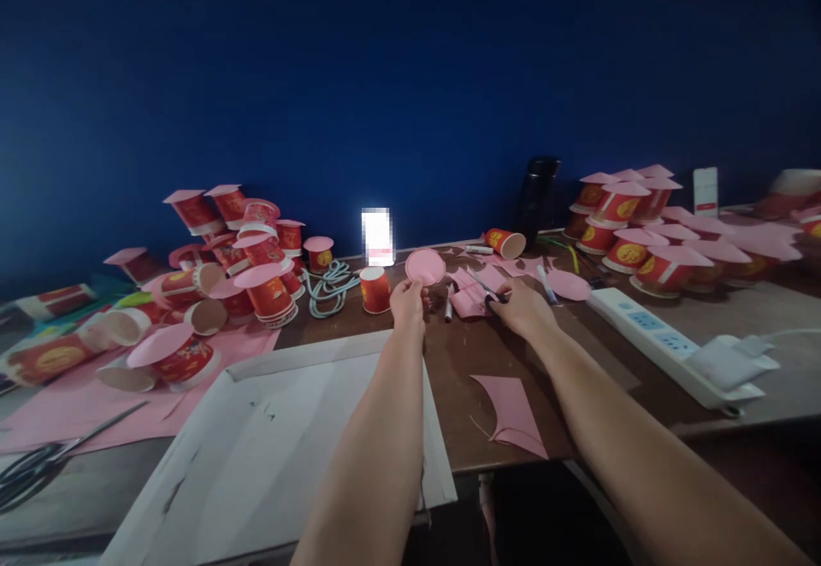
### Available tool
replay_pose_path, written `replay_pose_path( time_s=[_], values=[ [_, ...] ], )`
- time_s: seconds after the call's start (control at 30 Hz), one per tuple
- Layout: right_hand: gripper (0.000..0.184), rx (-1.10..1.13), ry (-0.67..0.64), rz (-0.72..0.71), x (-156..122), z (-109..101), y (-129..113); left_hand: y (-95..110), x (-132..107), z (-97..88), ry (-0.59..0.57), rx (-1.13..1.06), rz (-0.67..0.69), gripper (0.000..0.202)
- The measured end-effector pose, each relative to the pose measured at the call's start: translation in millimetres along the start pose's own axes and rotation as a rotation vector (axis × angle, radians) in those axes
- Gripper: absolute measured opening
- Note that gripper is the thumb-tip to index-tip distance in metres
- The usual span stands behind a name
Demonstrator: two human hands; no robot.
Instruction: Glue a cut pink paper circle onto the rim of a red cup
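My left hand (409, 303) pinches a round pink paper disc (424, 267) and holds it upright above the brown table (462, 361). A single red paper cup (375, 289) stands just to the left of that hand. My right hand (521, 308) rests on the table with its fingers closed on black-handled scissors (493, 295), on top of pink paper scraps (471, 292). A marker (447, 303) lies between the two hands.
Heaps of red cups capped with pink discs sit at the left (256, 280) and right (632, 224). A white power strip (667, 344) lies at the right. A large white sheet (269, 455), a pink offcut (513, 416) and second scissors (44, 463) lie nearer me.
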State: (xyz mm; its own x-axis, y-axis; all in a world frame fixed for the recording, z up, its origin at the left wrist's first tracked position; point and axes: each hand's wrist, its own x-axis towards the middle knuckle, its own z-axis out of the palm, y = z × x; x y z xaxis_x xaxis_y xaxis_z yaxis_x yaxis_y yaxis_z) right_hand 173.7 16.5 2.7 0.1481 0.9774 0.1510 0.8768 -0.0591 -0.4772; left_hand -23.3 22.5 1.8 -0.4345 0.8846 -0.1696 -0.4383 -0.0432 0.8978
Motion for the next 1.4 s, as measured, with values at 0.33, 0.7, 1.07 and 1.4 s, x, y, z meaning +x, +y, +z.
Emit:
replay_pose_path(
  time_s=[0.33,0.7,1.07,1.4],
  values=[
    [0.041,-0.143,-0.027,-0.117,-4,-4,-2,-5,3,-0.7,-0.025,0.085,0.009,0.012],
    [0.047,0.038,-0.176,-0.175,7,6,9,-7,3,-0.4,-0.043,0.119,0.011,0.012],
    [0.032,0.227,0.108,-0.066,10,14,1,-13,3,3.1,-0.031,0.205,0.016,0.006],
    [0.034,-0.176,0.017,-0.192,105,12,-42,-22,7,6.1,0.049,0.324,0.088,0.009]
  ],
)
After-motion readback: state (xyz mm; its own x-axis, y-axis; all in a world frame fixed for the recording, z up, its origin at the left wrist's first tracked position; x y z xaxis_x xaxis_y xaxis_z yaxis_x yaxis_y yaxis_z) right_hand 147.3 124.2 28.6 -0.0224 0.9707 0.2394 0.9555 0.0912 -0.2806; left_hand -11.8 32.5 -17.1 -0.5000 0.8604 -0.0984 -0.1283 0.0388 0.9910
